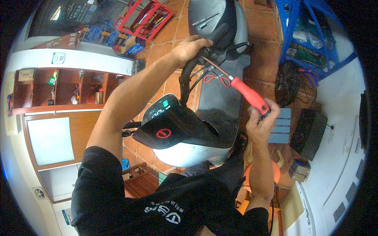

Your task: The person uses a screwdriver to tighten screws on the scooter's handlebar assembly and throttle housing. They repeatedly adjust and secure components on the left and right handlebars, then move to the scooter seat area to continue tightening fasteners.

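My right hand is closed around the red handle of a screwdriver. Its thin shaft slants up and left, and the tip meets black scooter handlebar parts beside my left hand. My left hand is closed on those black parts, with part of the grip hidden behind the fingers. Below them sits the electric scooter's lit display, set in a black and white front cover. A red looped cord hangs near the screwdriver shaft, over the grey footboard.
Slim metal tools lie on the scooter seat. A red tool rack stands on the tiled floor at the far left. Wooden shelves line the left; a blue metal rack and a black bag are at the right.
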Available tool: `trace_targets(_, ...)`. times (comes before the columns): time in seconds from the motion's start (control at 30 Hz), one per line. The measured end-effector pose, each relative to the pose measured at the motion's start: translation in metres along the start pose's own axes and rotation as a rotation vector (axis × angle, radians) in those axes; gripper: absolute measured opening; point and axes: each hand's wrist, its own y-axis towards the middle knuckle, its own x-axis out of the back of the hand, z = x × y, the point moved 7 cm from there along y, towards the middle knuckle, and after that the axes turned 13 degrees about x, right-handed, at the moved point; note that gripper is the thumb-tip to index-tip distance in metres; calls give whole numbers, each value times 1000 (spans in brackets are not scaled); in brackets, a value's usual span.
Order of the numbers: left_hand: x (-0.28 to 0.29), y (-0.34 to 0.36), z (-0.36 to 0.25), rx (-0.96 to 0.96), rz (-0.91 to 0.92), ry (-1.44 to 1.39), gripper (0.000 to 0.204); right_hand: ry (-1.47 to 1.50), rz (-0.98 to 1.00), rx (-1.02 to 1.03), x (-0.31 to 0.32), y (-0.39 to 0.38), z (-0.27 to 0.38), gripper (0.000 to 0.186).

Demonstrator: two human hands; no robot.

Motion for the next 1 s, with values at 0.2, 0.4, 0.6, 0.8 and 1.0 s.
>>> trace_targets(0.2, 3, 3, 2, -23, 6, 20, 37, 29, 95, -290, 1, -5, -25, 34)
trace_targets(0.4, 7, 4, -8, -81, -115, 216, 37, 68, 18, -30, 2, -18, -17, 37)
trace_targets(0.6, 4, -5, -2, -10, -10, 34, 49, 93, 90, -245, 0, -1, -11, 31)
trace_targets(0.8, -2, -3, -3, -56, 8, 27, 49, 205, 250, -381, 1, -22, -43, 40)
trace_targets(1.0, 4, 3, 3, -20, -19, 49, 46, 166, 187, -343, 5, -9, -16, 47)
